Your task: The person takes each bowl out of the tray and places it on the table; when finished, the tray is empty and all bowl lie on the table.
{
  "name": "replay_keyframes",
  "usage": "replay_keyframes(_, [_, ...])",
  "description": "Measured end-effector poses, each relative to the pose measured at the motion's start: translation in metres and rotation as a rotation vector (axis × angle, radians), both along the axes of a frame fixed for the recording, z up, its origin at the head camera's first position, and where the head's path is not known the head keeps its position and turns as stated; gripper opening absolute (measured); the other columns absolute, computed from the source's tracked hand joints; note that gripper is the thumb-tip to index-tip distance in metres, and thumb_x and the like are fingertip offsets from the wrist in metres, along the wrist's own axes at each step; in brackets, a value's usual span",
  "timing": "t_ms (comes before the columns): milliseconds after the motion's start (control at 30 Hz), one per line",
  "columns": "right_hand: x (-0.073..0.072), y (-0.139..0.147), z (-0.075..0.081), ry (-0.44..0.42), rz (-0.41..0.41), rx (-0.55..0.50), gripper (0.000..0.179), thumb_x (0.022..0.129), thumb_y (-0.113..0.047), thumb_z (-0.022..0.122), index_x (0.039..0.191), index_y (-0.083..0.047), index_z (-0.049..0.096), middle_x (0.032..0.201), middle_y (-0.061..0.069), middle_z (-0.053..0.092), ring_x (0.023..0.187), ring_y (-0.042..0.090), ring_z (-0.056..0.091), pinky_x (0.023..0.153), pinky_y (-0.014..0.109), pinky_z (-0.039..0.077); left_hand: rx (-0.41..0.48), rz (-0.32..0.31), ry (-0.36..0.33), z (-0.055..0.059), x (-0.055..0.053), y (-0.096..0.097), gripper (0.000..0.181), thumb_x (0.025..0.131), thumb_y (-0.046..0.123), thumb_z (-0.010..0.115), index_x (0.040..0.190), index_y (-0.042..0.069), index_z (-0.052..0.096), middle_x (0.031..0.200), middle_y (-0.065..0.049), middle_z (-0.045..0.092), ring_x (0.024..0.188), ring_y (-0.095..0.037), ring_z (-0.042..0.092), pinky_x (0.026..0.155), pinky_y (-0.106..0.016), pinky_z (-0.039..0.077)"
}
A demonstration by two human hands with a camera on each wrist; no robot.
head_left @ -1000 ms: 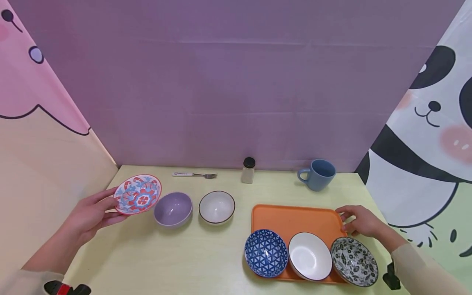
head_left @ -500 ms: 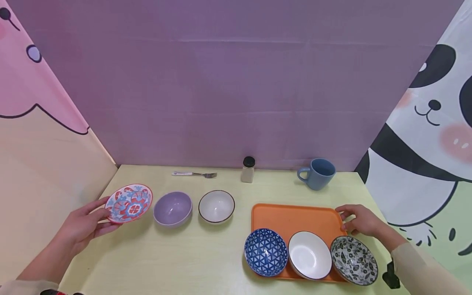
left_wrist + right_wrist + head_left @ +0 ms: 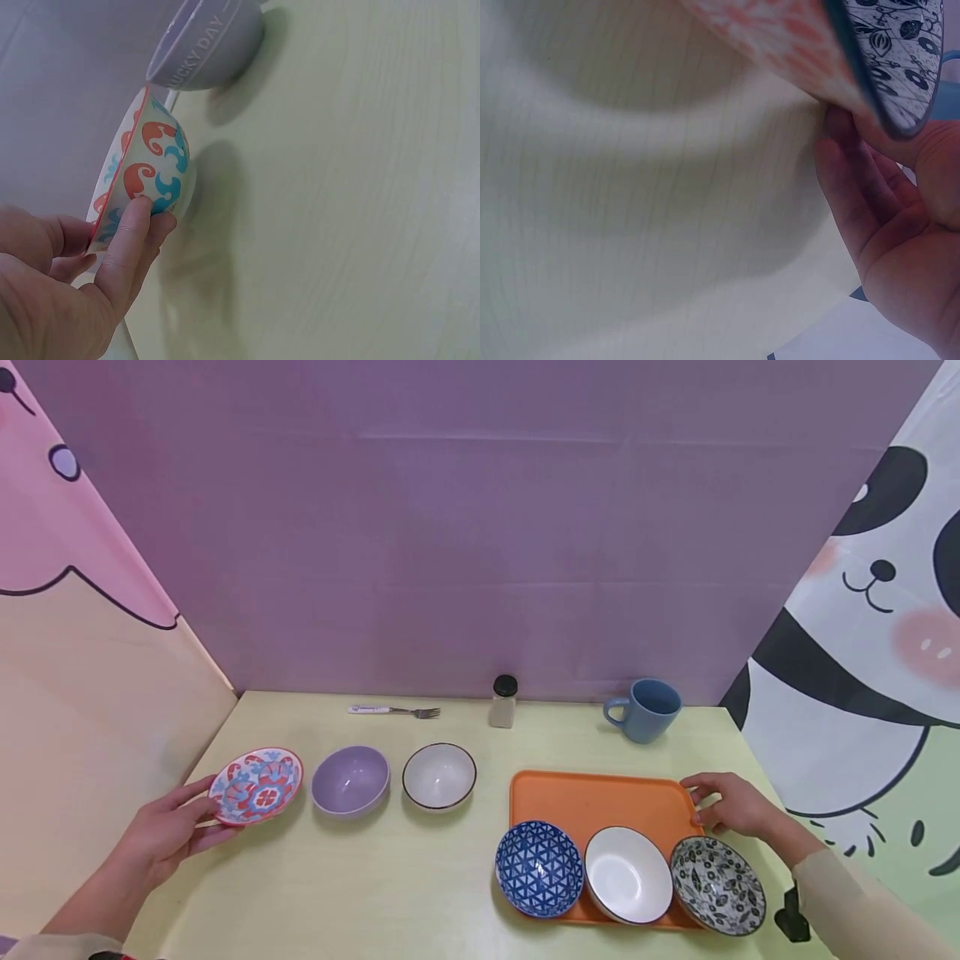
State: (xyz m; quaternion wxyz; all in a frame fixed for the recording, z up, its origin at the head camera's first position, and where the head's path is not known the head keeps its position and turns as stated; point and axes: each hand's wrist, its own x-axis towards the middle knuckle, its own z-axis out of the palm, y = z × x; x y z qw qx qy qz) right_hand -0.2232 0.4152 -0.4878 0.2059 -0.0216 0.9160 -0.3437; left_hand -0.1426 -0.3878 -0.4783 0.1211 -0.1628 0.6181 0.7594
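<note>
pale table [image 3: 337,885] beneath, left hand [image 3: 160,833] pinches one edge of red-rimmed bowl [image 3: 257,786]

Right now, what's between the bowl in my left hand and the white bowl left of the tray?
In the head view, the purple bowl stands between the patterned bowl in your left hand and that white bowl.

Red-rimmed bowl [image 3: 257,786], red-and-blue pattern, tilted over the pale table [image 3: 375,893], orange tray [image 3: 600,802], flat on it
</note>
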Motion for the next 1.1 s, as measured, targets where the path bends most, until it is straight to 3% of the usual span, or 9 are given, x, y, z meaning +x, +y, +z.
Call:
replay_keyframes(100, [0.001, -0.001, 0.0, 0.001, -0.005, 0.007, 0.057, 0.086, 0.0, 0.075, 0.14, 0.002, 0.056, 0.116, 0.017, 0.063, 0.09, 0.025, 0.063, 0.073, 0.04, 0.065, -0.009, 0.001, -0.01, -0.005, 0.0, -0.002, 0.037, 0.105, 0.003, 0.051, 0.115, 0.037, 0.062, 0.095, -0.003, 0.072, 0.083, -0.024, 0.078, 0.081, -0.04, 0.064])
replay_keyframes(300, [0.001, -0.003, 0.002, 0.0, -0.012, -0.002, 0.058, 0.085, 0.002, 0.074, 0.14, 0.003, 0.055, 0.115, 0.017, 0.062, 0.09, 0.025, 0.064, 0.074, 0.041, 0.065, -0.022, 0.003, -0.025, -0.009, -0.002, -0.005, 0.038, 0.105, 0.005, 0.052, 0.106, 0.04, 0.064, 0.095, -0.003, 0.071, 0.083, -0.025, 0.078, 0.082, -0.041, 0.064])
replay_keyframes(500, [0.001, -0.001, 0.0, -0.005, -0.02, -0.018, 0.058, 0.086, 0.001, 0.075, 0.141, 0.003, 0.055, 0.116, 0.017, 0.062, 0.091, 0.024, 0.065, 0.075, 0.042, 0.065, -0.038, -0.012, -0.038, -0.013, 0.0, -0.006, 0.036, 0.106, 0.007, 0.05, 0.131, 0.033, 0.051, 0.096, -0.004, 0.069, 0.085, -0.027, 0.077, 0.082, -0.039, 0.064])
replay_keyframes(633, [0.002, -0.001, 0.0, -0.009, -0.019, -0.015, 0.058, 0.085, 0.0, 0.075, 0.14, 0.003, 0.055, 0.116, 0.018, 0.063, 0.09, 0.024, 0.065, 0.075, 0.042, 0.065, -0.074, -0.023, -0.058, -0.014, -0.001, -0.006, 0.061, 0.107, 0.008, 0.047, 0.162, 0.023, 0.025, 0.096, -0.003, 0.068, 0.086, -0.026, 0.077, 0.083, -0.039, 0.064])
replay_keyframes(700, [0.002, -0.001, 0.001, -0.008, -0.014, -0.009, 0.057, 0.085, 0.0, 0.075, 0.139, 0.003, 0.056, 0.116, 0.017, 0.063, 0.09, 0.024, 0.065, 0.074, 0.042, 0.065, -0.088, -0.032, -0.064, -0.014, -0.001, -0.007, 0.071, 0.107, 0.008, 0.045, 0.165, 0.009, 0.004, 0.095, -0.003, 0.068, 0.086, -0.025, 0.077, 0.083, -0.039, 0.064])
replay_keyframes(767, [0.002, -0.002, 0.001, -0.008, -0.016, -0.002, 0.057, 0.085, 0.0, 0.075, 0.139, 0.003, 0.056, 0.115, 0.017, 0.064, 0.089, 0.024, 0.065, 0.074, 0.041, 0.065, -0.092, -0.038, -0.068, -0.015, -0.001, -0.008, 0.074, 0.108, 0.007, 0.044, 0.164, 0.004, -0.004, 0.095, -0.003, 0.067, 0.086, -0.024, 0.077, 0.083, -0.039, 0.064])
replay_keyframes(867, [0.002, -0.002, 0.003, -0.006, -0.001, 0.002, 0.057, 0.085, 0.0, 0.075, 0.138, 0.004, 0.056, 0.114, 0.018, 0.064, 0.09, 0.025, 0.065, 0.074, 0.041, 0.065, -0.079, -0.047, -0.063, -0.017, 0.001, -0.009, 0.073, 0.108, 0.006, 0.043, 0.164, 0.005, -0.005, 0.097, -0.004, 0.068, 0.087, -0.024, 0.077, 0.085, -0.04, 0.063])
replay_keyframes(1000, [0.002, -0.003, 0.005, -0.005, 0.003, 0.009, 0.057, 0.084, -0.001, 0.075, 0.138, 0.004, 0.056, 0.114, 0.019, 0.064, 0.091, 0.025, 0.065, 0.074, 0.041, 0.065, -0.043, -0.046, -0.055, -0.02, 0.004, -0.011, 0.064, 0.108, 0.006, 0.046, 0.163, 0.023, 0.018, 0.1, -0.003, 0.069, 0.089, -0.025, 0.077, 0.087, -0.042, 0.062])
replay_keyframes(1100, [0.0, -0.004, 0.005, 0.001, 0.003, 0.018, 0.057, 0.084, -0.002, 0.076, 0.138, 0.004, 0.056, 0.113, 0.017, 0.065, 0.09, 0.024, 0.065, 0.073, 0.041, 0.065, -0.026, -0.046, -0.056, -0.02, 0.006, -0.011, 0.057, 0.107, 0.007, 0.047, 0.156, 0.029, 0.028, 0.101, -0.003, 0.069, 0.091, -0.026, 0.077, 0.089, -0.043, 0.062])
